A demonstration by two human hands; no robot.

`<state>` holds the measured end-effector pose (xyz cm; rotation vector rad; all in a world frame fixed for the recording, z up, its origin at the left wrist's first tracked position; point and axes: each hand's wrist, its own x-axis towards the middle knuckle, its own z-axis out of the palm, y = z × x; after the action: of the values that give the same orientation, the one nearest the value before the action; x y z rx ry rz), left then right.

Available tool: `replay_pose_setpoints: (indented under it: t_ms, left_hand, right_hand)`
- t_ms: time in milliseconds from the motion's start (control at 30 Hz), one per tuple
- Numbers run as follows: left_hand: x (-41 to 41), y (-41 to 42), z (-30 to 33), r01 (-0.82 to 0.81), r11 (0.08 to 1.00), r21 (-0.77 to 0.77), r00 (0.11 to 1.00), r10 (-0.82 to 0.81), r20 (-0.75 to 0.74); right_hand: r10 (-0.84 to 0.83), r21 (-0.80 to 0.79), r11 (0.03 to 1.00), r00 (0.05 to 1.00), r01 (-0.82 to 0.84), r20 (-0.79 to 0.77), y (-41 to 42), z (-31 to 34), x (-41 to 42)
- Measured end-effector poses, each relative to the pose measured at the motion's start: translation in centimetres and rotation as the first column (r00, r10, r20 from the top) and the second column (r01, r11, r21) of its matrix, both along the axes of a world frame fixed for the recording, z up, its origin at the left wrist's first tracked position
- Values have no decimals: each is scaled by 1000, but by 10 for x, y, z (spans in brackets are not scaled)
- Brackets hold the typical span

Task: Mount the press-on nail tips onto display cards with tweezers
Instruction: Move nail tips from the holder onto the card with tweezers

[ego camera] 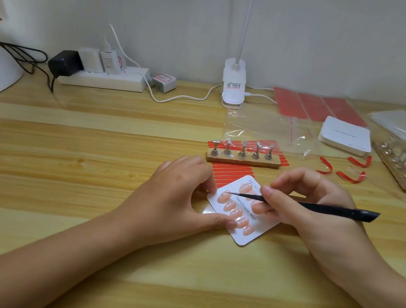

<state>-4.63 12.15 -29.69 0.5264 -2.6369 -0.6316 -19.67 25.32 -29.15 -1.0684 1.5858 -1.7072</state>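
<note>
A white display card [258, 232] printed "Handmade Nail" lies tilted on the wooden table, with several pink nail tips [236, 212] stuck on it in two rows. My left hand [179, 194] pinches the card's left edge between thumb and fingers. My right hand [314, 207] grips black tweezers [317, 207], whose point touches the top-left nail tip [223, 195]. My right fingers hide part of the right row.
A wooden nail stand [243, 158] with metal holders sits on red adhesive strips [230, 172] just behind the card. To the right lie clear bags [262, 130], a stack of cards [345, 136], red peels [351, 177] and another stand [398, 163]. A power strip [101, 79] and lamp clip [234, 84] stand at the back.
</note>
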Motion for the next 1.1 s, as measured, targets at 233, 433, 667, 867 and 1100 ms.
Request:
replay_pose_setpoints:
  t_ms: [233, 433, 667, 867, 1100]
  left_hand:
    - [0, -1, -1, 5, 1000, -6, 1000, -5, -12]
    - [-1, -2, -1, 8, 1000, -17, 1000, -8, -9]
    - [-1, -1, -2, -3, 999, -54, 1000, 4, 11]
    - [-2, 0, -2, -14, 998, -58, 1000, 14, 4]
    - [-4, 1, -2, -11, 999, -34, 1000, 11, -1]
  right_hand:
    - [73, -6, 997, 959, -77, -274, 4, -3, -1]
    - [36, -63, 984, 532, -167, -846, 9, -5, -9]
    - [-87, -203, 979, 864, -17, -496, 9, -3, -1]
    - [30, -75, 996, 947, -57, -321, 5, -2, 2]
    - [46, -111, 989, 905, -102, -422, 4, -10, -3]
